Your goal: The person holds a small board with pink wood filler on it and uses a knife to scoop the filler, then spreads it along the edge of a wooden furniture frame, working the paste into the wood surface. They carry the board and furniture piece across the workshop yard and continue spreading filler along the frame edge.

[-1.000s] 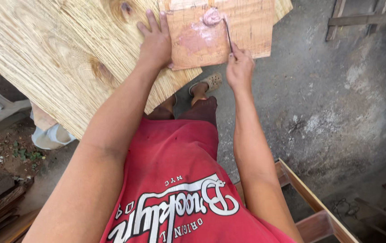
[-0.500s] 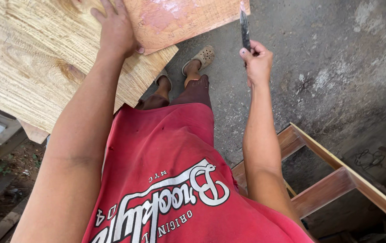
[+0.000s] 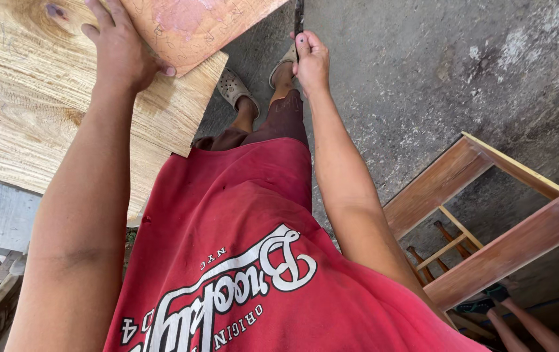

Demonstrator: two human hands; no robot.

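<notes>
A small reddish-brown plywood offcut smeared with pink filler (image 3: 195,26) is pinned flat beneath the left hand (image 3: 120,55), whose fingers (image 3: 162,68) are curled over its lower edge, on a large pale sheet of knotted, grained plywood (image 3: 32,111) serving as the table. A dark, narrow-bladed putty knife (image 3: 299,16) is gripped upright in the clenched right hand (image 3: 311,62), just right of the offcut and apart from it, with most of the blade cut off by the top of the frame. The offcut is seen overhanging the sheet's edge toward the knife; should pressure from the left fingers ease, it could be judged likely to tip or slide off to the grey concrete floor (image 3: 423,85). Filler carried on the blade, if any, might also be dropped onto the two sandalled feet (image 3: 234,88) directly below the right fingers. Well to the right of the knife hand, an open reddish wooden frame with pale edging (image 3: 488,221) is stood on the floor, with turned legs showing through it. Nothing is seen lying between the knife and the offcut; the frame is judged too far off to obstruct either arm.
</notes>
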